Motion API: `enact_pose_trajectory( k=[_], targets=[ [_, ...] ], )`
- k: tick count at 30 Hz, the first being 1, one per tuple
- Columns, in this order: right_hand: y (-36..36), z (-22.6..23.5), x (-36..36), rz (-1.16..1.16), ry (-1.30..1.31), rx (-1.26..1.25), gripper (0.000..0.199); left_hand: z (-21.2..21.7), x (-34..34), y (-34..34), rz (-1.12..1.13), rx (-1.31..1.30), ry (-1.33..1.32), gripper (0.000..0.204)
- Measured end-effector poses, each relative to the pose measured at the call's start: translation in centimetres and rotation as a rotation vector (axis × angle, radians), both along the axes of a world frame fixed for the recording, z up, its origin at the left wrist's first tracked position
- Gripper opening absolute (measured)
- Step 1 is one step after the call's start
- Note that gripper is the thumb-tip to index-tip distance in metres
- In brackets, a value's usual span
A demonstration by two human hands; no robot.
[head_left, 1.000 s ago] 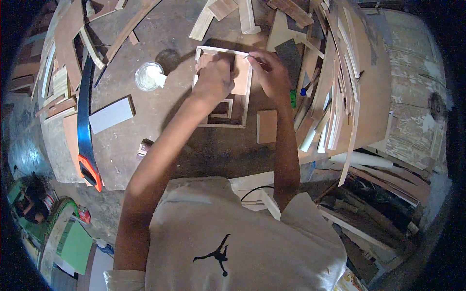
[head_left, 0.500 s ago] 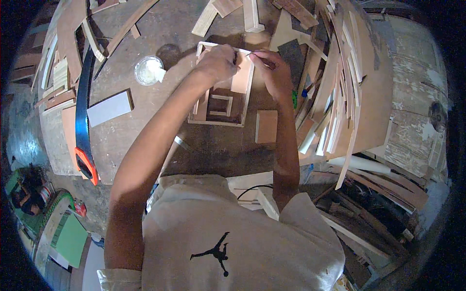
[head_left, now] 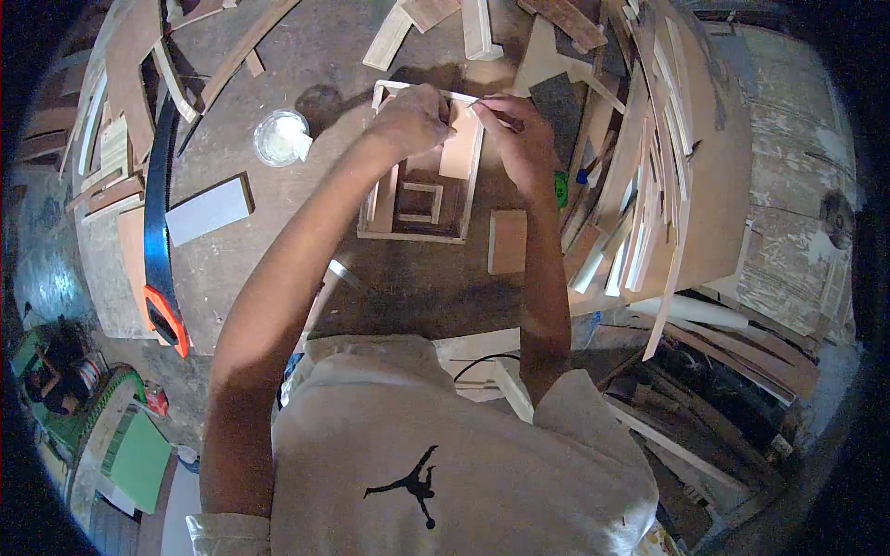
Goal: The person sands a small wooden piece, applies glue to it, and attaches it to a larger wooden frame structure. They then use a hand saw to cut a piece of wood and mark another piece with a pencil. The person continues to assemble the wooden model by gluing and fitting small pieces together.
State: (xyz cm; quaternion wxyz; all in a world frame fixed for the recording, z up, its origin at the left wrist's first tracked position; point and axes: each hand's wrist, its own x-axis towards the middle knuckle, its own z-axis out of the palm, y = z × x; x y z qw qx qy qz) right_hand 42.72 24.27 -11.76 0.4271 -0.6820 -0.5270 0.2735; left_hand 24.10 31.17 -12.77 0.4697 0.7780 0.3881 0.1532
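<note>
A shallow rectangular wooden box (head_left: 475,176) lies on the workbench in front of me, with a pale wooden panel (head_left: 455,157) inside its right part. A small three-sided frame of thin strips (head_left: 438,206) sits in its nearer part. My left hand (head_left: 413,120) is closed over the far end of the box; its fingertips are hidden, so what they grip does not show. At the far right corner my right hand (head_left: 519,139) pinches something thin and small, too fine to name, against the box's rim.
Left of the box stand a clear tub of white paste (head_left: 276,139), a white-faced block (head_left: 209,209) and an orange-handled handsaw (head_left: 158,222). A brown wood block (head_left: 507,243) lies near my right forearm. Wood strips (head_left: 649,176) pile up along the right.
My right hand has shifted very slightly left along the corner of the box. My left hand stays almost in place.
</note>
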Motion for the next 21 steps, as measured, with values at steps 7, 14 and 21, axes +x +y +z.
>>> enact_pose_trajectory(
  k=[7, 14, 21],
  targets=[
    [-0.1, -1.1, 0.2, 0.002, -0.033, 0.030, 0.016, 0.4, 0.6, 0.6, -0.022, -0.107, 0.138, 0.019],
    [-0.3, 0.1, -0.3, 0.039, -0.026, 0.019, 0.017, 0.8, 0.3, 0.2, 0.024, -0.231, 0.025, 0.022],
    [-0.3, 0.6, -0.6, 0.028, 0.096, -0.044, 0.016, 1.1, 0.4, 0.3, 0.017, -0.245, 0.042, 0.015]
  ],
)
